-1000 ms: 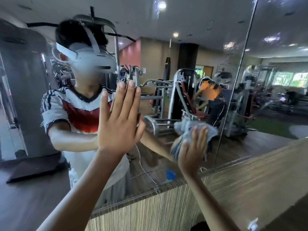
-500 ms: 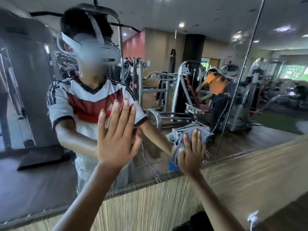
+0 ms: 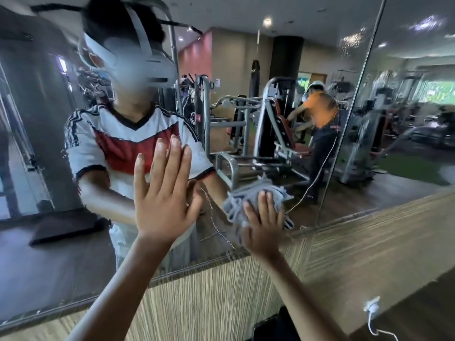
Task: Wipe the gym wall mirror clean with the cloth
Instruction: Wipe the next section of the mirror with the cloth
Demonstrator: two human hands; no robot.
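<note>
Cloth point(image 3: 256, 200) first: grey, soft and limp, bunched into a light wad that only a flat palm holds against the glass. I'd judge it would slip or unfold if the pressure eased, so the sensible hold is over its middle, folds trapped under the hand. The wall mirror point(image 3: 270, 148) is hard, slick and breakable, so it wants firm, even pressure rather than a shove. The right hand point(image 3: 264, 225) lies on the cloth, low on the mirror near its bottom edge, above the wood-grain wall panel point(image 3: 369, 254). Its fingers point(image 3: 263, 200) are straight and slightly spread across the wad, whose folds stick out above and to both sides. The left hand point(image 3: 165, 195) rests flat on bare glass just beside, fingers straight and mostly close together, touching no cloth.
</note>
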